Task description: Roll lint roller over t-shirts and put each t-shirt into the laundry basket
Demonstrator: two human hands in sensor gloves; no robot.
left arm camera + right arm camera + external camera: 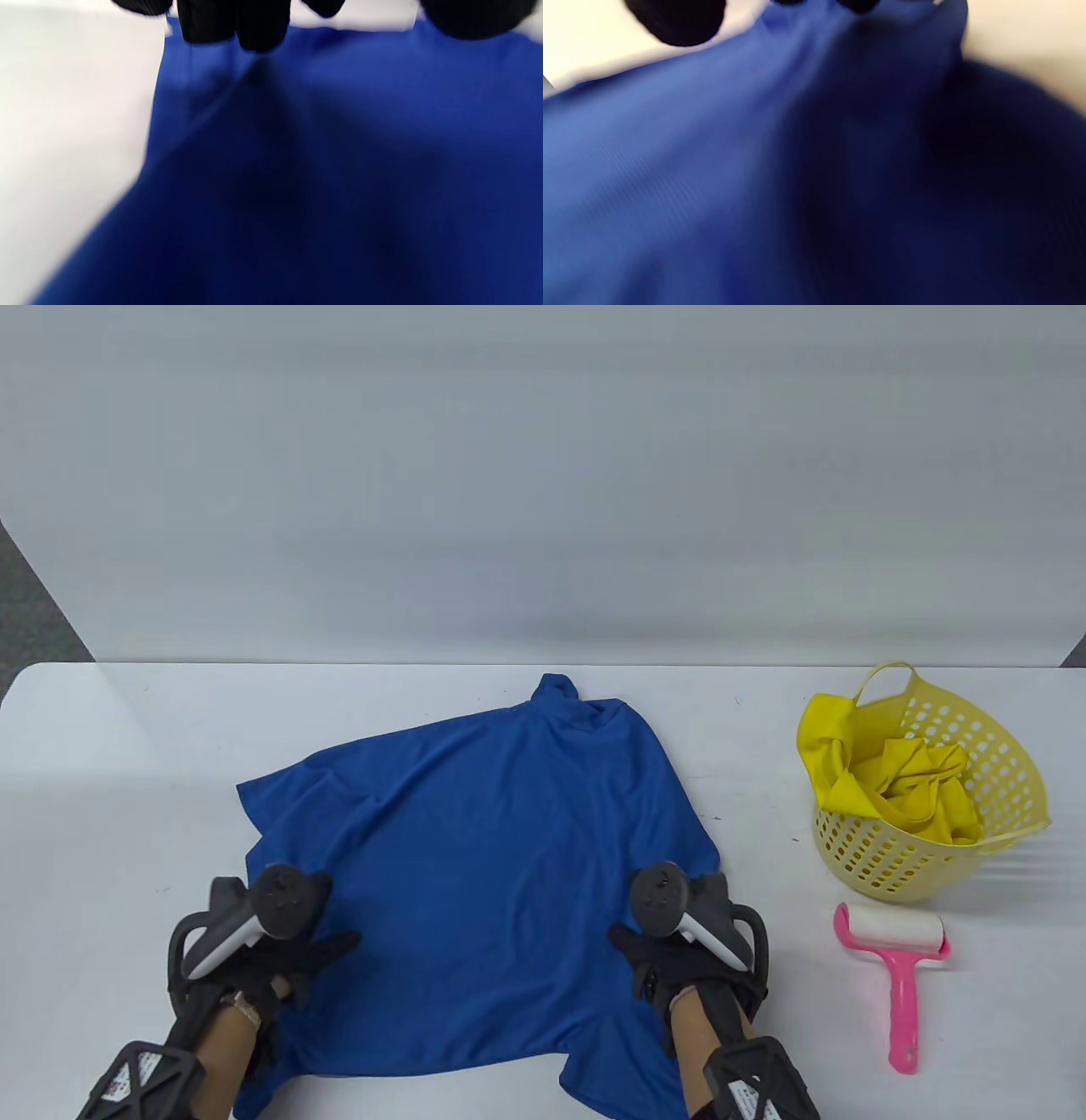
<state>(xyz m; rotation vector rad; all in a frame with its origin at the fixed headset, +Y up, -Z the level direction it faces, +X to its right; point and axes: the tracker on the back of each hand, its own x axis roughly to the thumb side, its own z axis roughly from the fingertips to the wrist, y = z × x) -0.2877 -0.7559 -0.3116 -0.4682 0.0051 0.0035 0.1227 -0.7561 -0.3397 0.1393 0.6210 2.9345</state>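
Table view shows a blue t-shirt (484, 857) of smooth thin fabric, spread on the white table (127, 780). Left hand (271, 950) and right hand (679, 950) lie on its near side edges; whether they grasp the fabric I cannot tell. To the right, well apart, a perforated yellow laundry basket (1010, 780) holds a yellow t-shirt (908, 789), and a pink lint roller (899, 967) lies just before it.
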